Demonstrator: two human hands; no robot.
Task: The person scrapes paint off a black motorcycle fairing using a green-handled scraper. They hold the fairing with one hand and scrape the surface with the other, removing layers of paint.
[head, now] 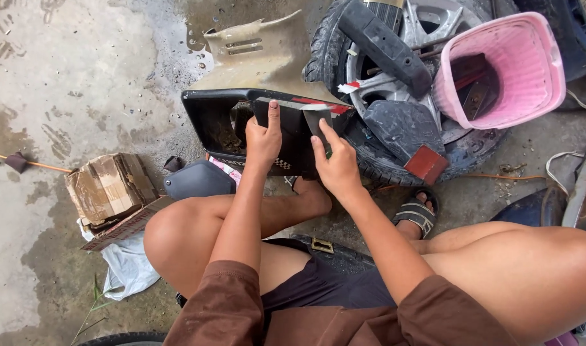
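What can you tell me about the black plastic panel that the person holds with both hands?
The black panel looks like glossy, dusty plastic bodywork with a large opening in its middle and a red stripe near its top edge. It stands on edge on the wet concrete floor, leaning by a tyre. The left hand grips its middle, thumb up. The right hand presses a grey strip onto it.

Left hand [262,138] fisted with thumb raised; right hand [334,163] fingers extended
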